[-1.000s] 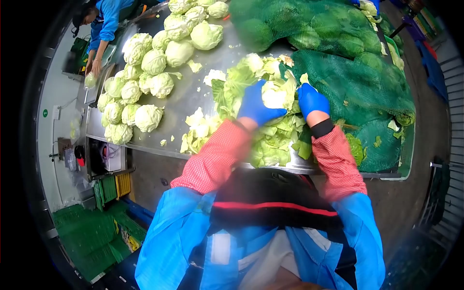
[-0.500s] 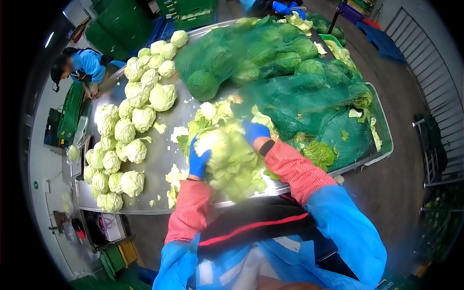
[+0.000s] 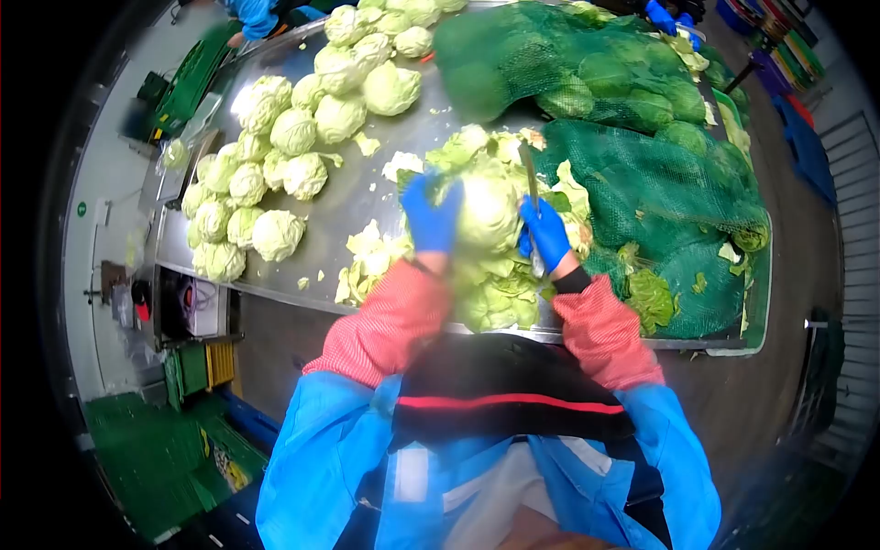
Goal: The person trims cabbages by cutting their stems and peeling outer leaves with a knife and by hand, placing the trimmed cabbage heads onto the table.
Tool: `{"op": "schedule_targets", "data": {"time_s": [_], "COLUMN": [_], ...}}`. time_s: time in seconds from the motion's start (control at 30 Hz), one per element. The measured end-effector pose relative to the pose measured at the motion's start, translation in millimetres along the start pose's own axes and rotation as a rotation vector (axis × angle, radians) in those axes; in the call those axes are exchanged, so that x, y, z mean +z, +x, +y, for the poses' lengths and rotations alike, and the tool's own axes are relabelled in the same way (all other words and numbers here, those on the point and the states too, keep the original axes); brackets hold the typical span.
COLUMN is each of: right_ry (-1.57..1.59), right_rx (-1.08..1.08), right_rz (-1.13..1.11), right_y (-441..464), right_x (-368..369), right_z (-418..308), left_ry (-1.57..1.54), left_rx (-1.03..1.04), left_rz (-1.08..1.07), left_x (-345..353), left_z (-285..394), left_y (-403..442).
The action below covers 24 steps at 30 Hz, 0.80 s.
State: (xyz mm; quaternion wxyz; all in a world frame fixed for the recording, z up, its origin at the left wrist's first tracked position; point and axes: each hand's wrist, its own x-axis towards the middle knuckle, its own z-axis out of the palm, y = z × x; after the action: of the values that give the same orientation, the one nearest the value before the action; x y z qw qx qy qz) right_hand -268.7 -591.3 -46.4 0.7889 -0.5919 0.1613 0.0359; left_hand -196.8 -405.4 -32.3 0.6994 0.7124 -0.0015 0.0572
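Observation:
A pale green cabbage sits in front of me on a heap of trimmed leaves. My left hand, in a blue glove and slightly blurred, is at the cabbage's left side with thumb and fingers apart. Whether it touches the head is hard to tell. On the right, my gloved right hand is closed around the handle of a knife. The blade points up and away from me, just beside the cabbage.
Several trimmed cabbages lie at left on the metal table. Green net sacks of cabbages cover the right side. Loose leaves lie near the front edge. A co-worker's blue gloves show at the far right.
My view has shifted, so the table sits higher and the cabbages farther right. My left hand's grip on the cabbage has loosened. The knife now shows upright in my right hand.

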Motion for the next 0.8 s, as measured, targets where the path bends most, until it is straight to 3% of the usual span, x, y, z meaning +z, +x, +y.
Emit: {"op": "schedule_targets", "data": {"time_s": [0.03, 0.1, 0.2, 0.27, 0.3, 0.37, 0.4, 0.43, 0.53, 0.6, 0.67, 0.73, 0.8], "right_ry": [-0.072, -0.391, -0.766, -0.877, -0.816, -0.920, -0.969, -0.996, -0.801, -0.753, -0.756, -0.794, -0.819], "right_rx": [0.199, 0.027, -0.018, 0.050, -0.143, -0.184, -0.109, -0.210, -0.072, 0.054, -0.057, -0.175, -0.146], "right_rz": [0.050, 0.014, -0.072, -0.055, 0.031, 0.034, -0.058, -0.040, -0.040, -0.030, -0.043, 0.042, 0.031], "right_y": [-10.2, -18.3, -25.4, -23.6, -25.5, -18.2, -18.2, -7.6, 3.7, 2.3, -0.7, 3.7, 15.6], "right_x": [7.7, 10.2, -0.1, -6.1, -8.6, -18.4, -17.0, -26.9, -38.2, -37.2, -33.5, -34.7, -40.7], "right_z": [4.8, 13.8, -15.6, -44.8, -50.9, -56.4, -63.6, -42.0, -32.9, -36.3, -38.1, -25.4, -18.0], "left_ry": [0.384, 0.674, 0.365, 0.488, 0.546, 0.601, 0.613, 0.625, 0.746, 0.652, 0.596, 0.505, 0.485], "left_rx": [0.131, 0.412, 0.149, 0.406, 0.529, 0.608, 0.658, 0.707, 0.495, 0.386, 0.287, 0.178, 0.158], "left_rz": [-0.019, 0.070, -0.215, -0.466, -0.598, -0.858, -0.825, -0.789, -0.513, -0.410, -0.300, -0.361, -0.391], "left_x": [-0.2, 4.8, -0.3, -2.0, -0.9, 7.5, 12.1, 15.6, 10.5, 15.5, 29.7, 32.8, 34.9], "left_z": [-16.3, 11.9, 26.3, 40.7, 48.3, 57.3, 60.7, 63.6, 54.9, 46.5, 38.1, 22.3, 17.3], "left_y": [-26.6, -57.8, -38.1, -24.0, -19.7, -19.6, -21.0, -23.2, -41.9, -58.3, -65.1, -49.5, -38.4]}}
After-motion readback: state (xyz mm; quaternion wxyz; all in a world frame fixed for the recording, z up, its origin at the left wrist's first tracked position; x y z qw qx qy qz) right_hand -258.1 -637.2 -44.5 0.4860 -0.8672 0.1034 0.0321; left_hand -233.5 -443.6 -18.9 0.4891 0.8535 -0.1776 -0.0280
